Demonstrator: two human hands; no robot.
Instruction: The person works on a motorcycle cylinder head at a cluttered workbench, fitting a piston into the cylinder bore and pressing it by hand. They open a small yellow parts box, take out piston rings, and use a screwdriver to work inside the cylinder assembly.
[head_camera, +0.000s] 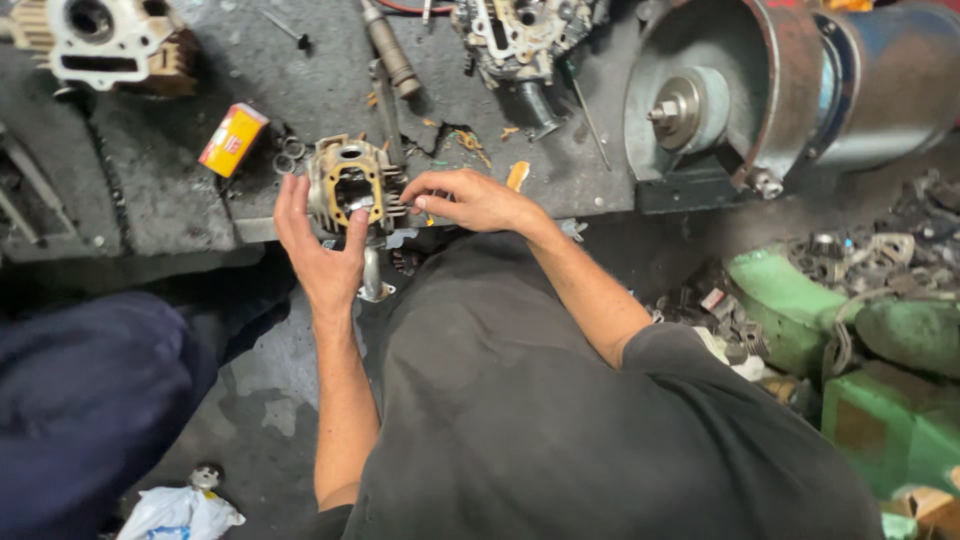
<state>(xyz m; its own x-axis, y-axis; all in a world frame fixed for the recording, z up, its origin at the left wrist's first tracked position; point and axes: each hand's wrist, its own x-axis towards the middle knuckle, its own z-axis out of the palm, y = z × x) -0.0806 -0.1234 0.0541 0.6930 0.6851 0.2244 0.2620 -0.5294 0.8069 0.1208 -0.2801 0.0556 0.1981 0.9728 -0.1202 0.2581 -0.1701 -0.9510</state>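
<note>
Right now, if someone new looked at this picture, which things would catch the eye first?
First, the finned metal engine part at the front edge of the dark workbench, with the left hand against its near side and the right hand at its right side. Next, the big round metal drum at upper right, and the small yellow-orange box left of the part.

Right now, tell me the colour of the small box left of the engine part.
Yellow and orange box, clearest in the head view.
</note>
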